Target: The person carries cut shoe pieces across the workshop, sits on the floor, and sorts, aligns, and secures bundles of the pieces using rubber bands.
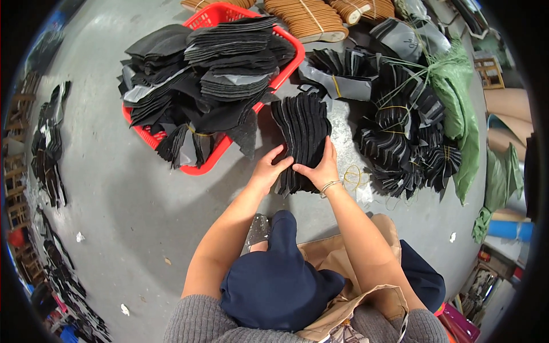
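Both hands (270, 171), half-curled, grip 1 untied-looking black stack (303, 126); tied bundles (396, 119) upper right look done, loose pieces (229, 44) upper left seem pending.

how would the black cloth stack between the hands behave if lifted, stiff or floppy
The black cloth stack is probably floppy, since its edges run wavy. It may fan apart if the left hand or right hand eased off, as no tie shows around it. Rolling seems unlikely, given its blocky shape.
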`<control>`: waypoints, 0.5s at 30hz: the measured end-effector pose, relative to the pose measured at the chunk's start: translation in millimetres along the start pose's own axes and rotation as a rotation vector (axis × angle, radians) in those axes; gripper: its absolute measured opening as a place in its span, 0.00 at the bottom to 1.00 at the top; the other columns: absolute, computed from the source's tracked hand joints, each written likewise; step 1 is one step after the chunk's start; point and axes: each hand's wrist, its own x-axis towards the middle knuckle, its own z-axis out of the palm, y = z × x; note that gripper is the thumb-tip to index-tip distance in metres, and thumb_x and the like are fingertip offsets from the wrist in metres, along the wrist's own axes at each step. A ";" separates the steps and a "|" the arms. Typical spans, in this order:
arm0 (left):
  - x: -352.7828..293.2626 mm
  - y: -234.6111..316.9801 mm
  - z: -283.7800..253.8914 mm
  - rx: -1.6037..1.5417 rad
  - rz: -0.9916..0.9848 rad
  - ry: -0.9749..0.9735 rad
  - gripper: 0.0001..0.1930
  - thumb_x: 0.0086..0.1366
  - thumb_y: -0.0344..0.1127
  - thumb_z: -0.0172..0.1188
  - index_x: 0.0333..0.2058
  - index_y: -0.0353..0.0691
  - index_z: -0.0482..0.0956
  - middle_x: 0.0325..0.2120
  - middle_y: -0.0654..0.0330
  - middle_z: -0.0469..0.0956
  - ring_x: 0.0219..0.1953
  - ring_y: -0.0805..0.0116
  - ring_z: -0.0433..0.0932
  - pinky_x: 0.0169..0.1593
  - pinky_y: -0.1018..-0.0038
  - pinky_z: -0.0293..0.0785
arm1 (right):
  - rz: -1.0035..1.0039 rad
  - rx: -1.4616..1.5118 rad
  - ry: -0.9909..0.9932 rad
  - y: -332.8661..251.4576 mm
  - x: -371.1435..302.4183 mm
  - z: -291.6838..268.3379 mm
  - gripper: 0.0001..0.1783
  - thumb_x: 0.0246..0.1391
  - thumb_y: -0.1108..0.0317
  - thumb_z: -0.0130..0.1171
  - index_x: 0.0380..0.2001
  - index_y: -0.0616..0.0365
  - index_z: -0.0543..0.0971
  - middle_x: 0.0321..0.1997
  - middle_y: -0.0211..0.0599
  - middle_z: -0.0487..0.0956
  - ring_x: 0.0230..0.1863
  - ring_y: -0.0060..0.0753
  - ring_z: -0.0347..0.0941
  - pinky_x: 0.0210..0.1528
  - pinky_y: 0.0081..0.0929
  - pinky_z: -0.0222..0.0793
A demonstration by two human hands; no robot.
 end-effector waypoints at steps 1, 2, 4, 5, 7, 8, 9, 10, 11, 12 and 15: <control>-1.1 1.2 -2.4 -0.006 -0.002 0.013 0.36 0.52 0.40 0.66 0.56 0.30 0.61 0.54 0.50 0.65 0.55 0.65 0.65 0.56 0.73 0.61 | -0.017 0.014 -0.006 0.6 -0.3 -0.2 0.65 0.22 0.54 0.75 0.61 0.67 0.47 0.62 0.57 0.53 0.64 0.52 0.48 0.64 0.36 0.48; -1.8 2.3 -4.7 -0.010 -0.039 0.027 0.36 0.52 0.39 0.66 0.57 0.31 0.59 0.52 0.53 0.67 0.52 0.68 0.66 0.54 0.74 0.62 | -0.033 0.028 -0.010 1.6 -0.5 0.0 0.65 0.23 0.54 0.75 0.61 0.66 0.47 0.62 0.57 0.53 0.64 0.52 0.49 0.64 0.36 0.48; 1.4 -2.4 -6.0 0.015 -0.052 0.034 0.39 0.51 0.37 0.67 0.57 0.32 0.58 0.47 0.56 0.70 0.49 0.70 0.69 0.51 0.75 0.64 | -0.048 0.033 -0.016 3.2 -0.5 -0.3 0.65 0.23 0.54 0.75 0.61 0.65 0.47 0.62 0.56 0.53 0.64 0.51 0.49 0.64 0.35 0.49; 1.4 -4.0 -6.2 0.012 -0.054 0.038 0.39 0.51 0.37 0.67 0.57 0.32 0.58 0.47 0.56 0.70 0.49 0.70 0.69 0.51 0.75 0.64 | -0.041 0.041 -0.020 2.0 -0.7 -1.5 0.65 0.23 0.54 0.75 0.61 0.64 0.47 0.62 0.55 0.54 0.63 0.51 0.50 0.64 0.35 0.49; 1.2 -0.6 0.0 0.059 -0.008 0.048 0.39 0.49 0.37 0.69 0.57 0.32 0.58 0.45 0.56 0.71 0.47 0.70 0.70 0.50 0.75 0.66 | -0.031 0.041 -0.019 4.1 -0.3 -3.2 0.65 0.23 0.55 0.76 0.61 0.64 0.47 0.61 0.55 0.54 0.63 0.51 0.50 0.64 0.35 0.49; 2.4 -1.4 2.0 0.056 -0.009 0.046 0.39 0.49 0.37 0.69 0.57 0.32 0.58 0.45 0.56 0.71 0.47 0.70 0.70 0.50 0.75 0.66 | -0.024 0.039 -0.022 7.1 0.2 -2.1 0.66 0.21 0.53 0.76 0.62 0.62 0.47 0.63 0.57 0.51 0.64 0.52 0.48 0.64 0.36 0.49; 3.1 -1.6 2.4 0.146 0.015 0.061 0.38 0.48 0.37 0.69 0.55 0.32 0.60 0.45 0.56 0.72 0.46 0.70 0.70 0.50 0.75 0.66 | -0.020 0.041 -0.027 8.4 0.5 -0.5 0.68 0.19 0.51 0.76 0.62 0.59 0.46 0.64 0.60 0.48 0.65 0.54 0.47 0.64 0.36 0.49; 3.9 -1.7 2.6 0.236 0.039 0.077 0.37 0.47 0.37 0.69 0.54 0.32 0.61 0.44 0.56 0.72 0.45 0.70 0.71 0.50 0.75 0.66 | -0.021 0.041 -0.027 8.6 0.7 0.0 0.68 0.19 0.51 0.76 0.62 0.59 0.46 0.64 0.60 0.48 0.65 0.54 0.47 0.64 0.36 0.49; 6.2 -2.8 2.1 0.236 0.040 0.078 0.37 0.47 0.37 0.69 0.54 0.32 0.61 0.44 0.56 0.72 0.45 0.70 0.71 0.50 0.75 0.66 | -0.024 0.048 -0.027 8.5 0.9 0.2 0.68 0.19 0.51 0.77 0.62 0.59 0.47 0.64 0.59 0.48 0.65 0.54 0.47 0.64 0.36 0.48; 8.8 -4.0 1.9 0.283 0.050 0.089 0.36 0.47 0.37 0.69 0.53 0.32 0.62 0.43 0.56 0.72 0.45 0.70 0.71 0.49 0.75 0.67 | -0.025 0.053 -0.027 9.0 0.8 0.3 0.68 0.19 0.52 0.77 0.62 0.59 0.47 0.64 0.59 0.49 0.65 0.54 0.47 0.64 0.36 0.48; 11.5 -4.6 1.0 0.317 0.064 0.090 0.33 0.47 0.37 0.69 0.50 0.32 0.64 0.43 0.56 0.73 0.44 0.70 0.71 0.49 0.75 0.67 | -0.048 0.061 -0.031 12.2 0.0 -1.3 0.68 0.18 0.53 0.77 0.62 0.58 0.47 0.63 0.59 0.50 0.65 0.54 0.46 0.64 0.37 0.48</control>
